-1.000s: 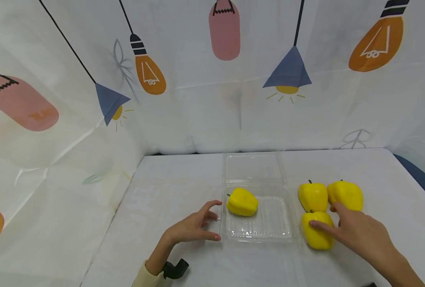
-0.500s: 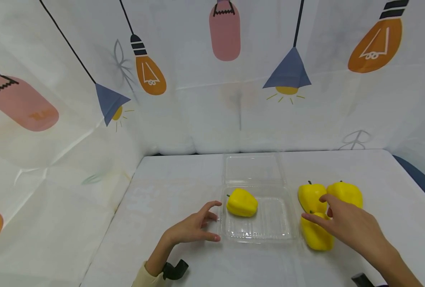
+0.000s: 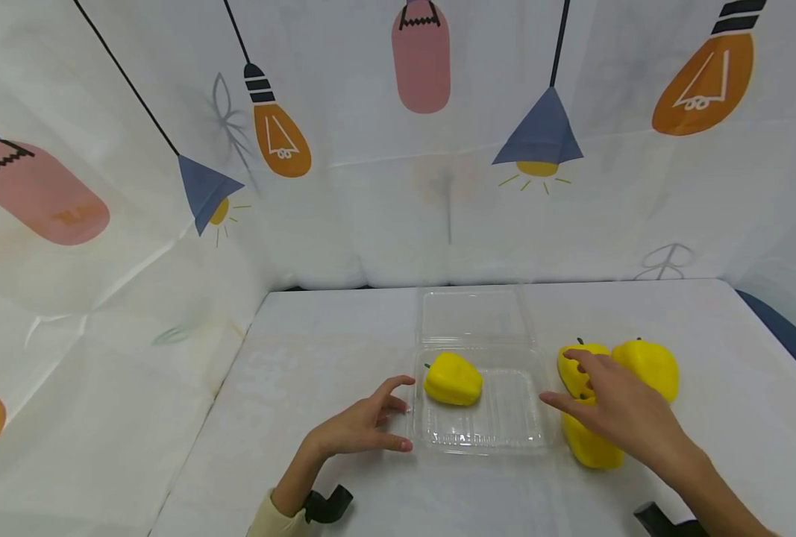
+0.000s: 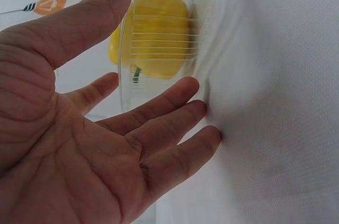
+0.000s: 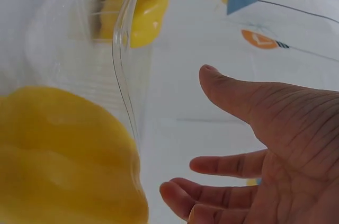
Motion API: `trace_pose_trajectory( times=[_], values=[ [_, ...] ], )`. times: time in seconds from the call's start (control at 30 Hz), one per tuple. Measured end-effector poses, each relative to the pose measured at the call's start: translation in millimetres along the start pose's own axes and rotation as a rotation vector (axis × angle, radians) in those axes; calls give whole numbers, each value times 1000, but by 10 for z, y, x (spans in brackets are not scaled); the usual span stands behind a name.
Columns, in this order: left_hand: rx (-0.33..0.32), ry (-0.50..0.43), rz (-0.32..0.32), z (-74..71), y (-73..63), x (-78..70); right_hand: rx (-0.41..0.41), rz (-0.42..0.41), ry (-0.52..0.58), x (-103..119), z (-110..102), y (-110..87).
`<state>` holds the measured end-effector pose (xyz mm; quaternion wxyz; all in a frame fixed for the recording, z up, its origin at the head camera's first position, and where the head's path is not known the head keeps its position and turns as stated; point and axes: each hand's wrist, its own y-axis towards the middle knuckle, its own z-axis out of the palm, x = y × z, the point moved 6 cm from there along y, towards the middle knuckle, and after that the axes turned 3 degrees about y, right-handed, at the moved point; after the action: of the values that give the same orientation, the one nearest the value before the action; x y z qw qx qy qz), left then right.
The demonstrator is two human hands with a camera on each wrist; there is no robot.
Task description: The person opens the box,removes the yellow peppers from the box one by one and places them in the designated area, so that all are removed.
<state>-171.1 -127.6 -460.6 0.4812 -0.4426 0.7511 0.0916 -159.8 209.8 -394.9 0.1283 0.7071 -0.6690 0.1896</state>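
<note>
A clear plastic clamshell container (image 3: 513, 410) lies with its lid folded back, and one yellow bell pepper (image 3: 453, 379) is on its side within. My left hand (image 3: 360, 426) is beside the container's left wall, fingers loosely spread, gripping nothing. In the left wrist view, that pepper (image 4: 159, 33) shows through the ribbed wall. Three more yellow bell peppers are to the right: a front one (image 3: 592, 445), a back left one (image 3: 568, 377) and a back right one (image 3: 651, 367). Above them hovers my right hand (image 3: 622, 410), thumb and fingers apart, holding nothing and partly hiding them.
The container's transparent lid (image 3: 471, 313) lies toward the table's far edge. A white-covered table (image 3: 330, 335) carries everything. Behind it hangs a white sheet (image 3: 371, 216) printed with lamps and bulbs. Each wrist wears a black device, such as the left strap (image 3: 327, 504).
My right hand has lifted off the front pepper on the right and moved left toward the container, with nothing in it. My left hand and the peppers look unmoved.
</note>
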Motion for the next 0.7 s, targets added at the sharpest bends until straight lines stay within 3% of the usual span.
trace_pose_trajectory(
  times=[0.7],
  values=[
    [6,-1,5,0,2,8,-75,-132,103,262,255,94]
  ],
)
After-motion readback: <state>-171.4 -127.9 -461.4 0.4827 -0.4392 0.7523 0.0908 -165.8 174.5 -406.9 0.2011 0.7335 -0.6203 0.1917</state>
